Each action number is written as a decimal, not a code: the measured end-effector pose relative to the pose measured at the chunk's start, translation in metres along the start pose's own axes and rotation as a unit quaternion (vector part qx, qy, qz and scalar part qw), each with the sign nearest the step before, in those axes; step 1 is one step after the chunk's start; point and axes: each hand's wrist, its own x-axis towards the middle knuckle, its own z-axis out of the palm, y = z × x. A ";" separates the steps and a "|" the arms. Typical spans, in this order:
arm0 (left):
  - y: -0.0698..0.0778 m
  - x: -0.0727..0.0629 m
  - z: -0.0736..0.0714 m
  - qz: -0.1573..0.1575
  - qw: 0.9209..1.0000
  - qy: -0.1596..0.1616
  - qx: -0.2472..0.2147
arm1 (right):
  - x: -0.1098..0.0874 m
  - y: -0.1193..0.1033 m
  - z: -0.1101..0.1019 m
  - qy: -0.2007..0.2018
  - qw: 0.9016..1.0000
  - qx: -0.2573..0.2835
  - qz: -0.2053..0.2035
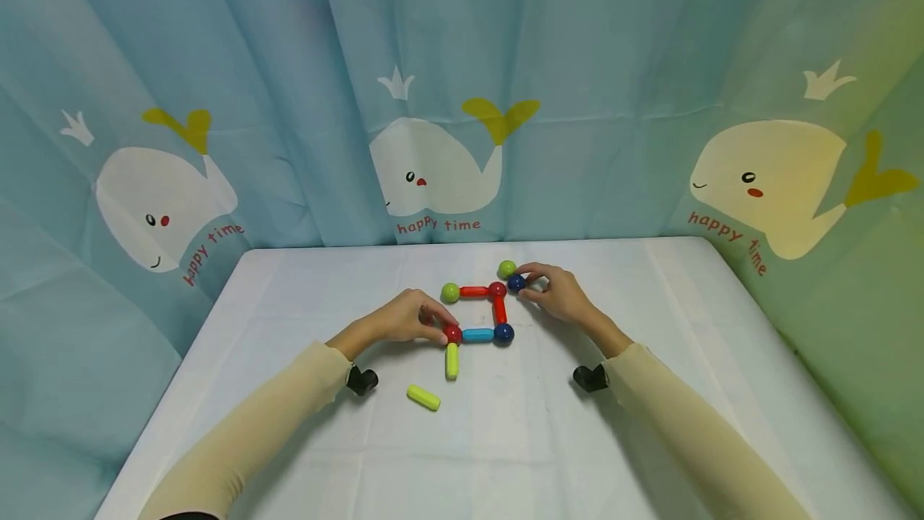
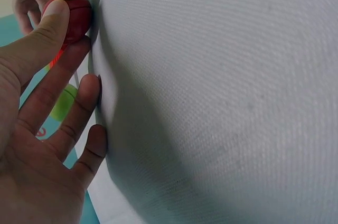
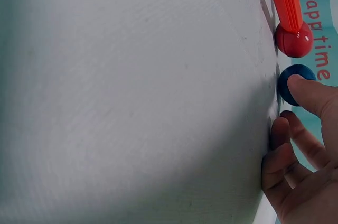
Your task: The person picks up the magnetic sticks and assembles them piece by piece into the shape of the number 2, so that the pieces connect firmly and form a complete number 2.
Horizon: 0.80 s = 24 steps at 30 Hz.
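Note:
My left hand [image 1: 413, 317] pinches a red ball [image 2: 79, 20] between thumb and forefinger, its other fingers spread along the cloth. From that ball a yellow-green rod [image 1: 451, 361] points toward me, and a light blue rod [image 1: 478, 335] runs right to a dark blue ball [image 1: 504, 334]. A red rod [image 1: 500, 310] joins this to another red ball [image 1: 497, 290], where a second red rod [image 1: 474, 292] leads left to a green ball [image 1: 451, 292]. My right hand [image 1: 559, 294] holds a separate blue ball [image 3: 296, 84] by thumb and forefinger, just right of the far red ball.
Another green ball [image 1: 507, 269] lies behind the held blue ball, close to the right fingertips. A loose yellow-green rod [image 1: 423, 397] rests nearer me, left of the frame of rods. White cloth covers the table [image 1: 505, 456]; a whale-print curtain [image 1: 599, 103] hangs beyond its far edge.

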 end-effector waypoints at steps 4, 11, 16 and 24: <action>0.000 0.000 -0.001 0.001 1.000 -0.001 0.000 | 0.000 -0.001 0.000 -0.001 1.000 0.000 -0.003; 0.000 0.001 0.000 -0.004 1.000 -0.002 -0.001 | -0.005 -0.001 -0.002 -0.014 1.000 0.014 0.003; 0.000 0.002 0.000 -0.006 1.000 -0.003 -0.001 | -0.016 -0.001 -0.007 -0.025 0.999 0.042 0.010; 0.000 0.001 0.000 -0.008 1.000 -0.003 0.006 | -0.042 -0.004 -0.013 -0.044 0.996 0.072 0.017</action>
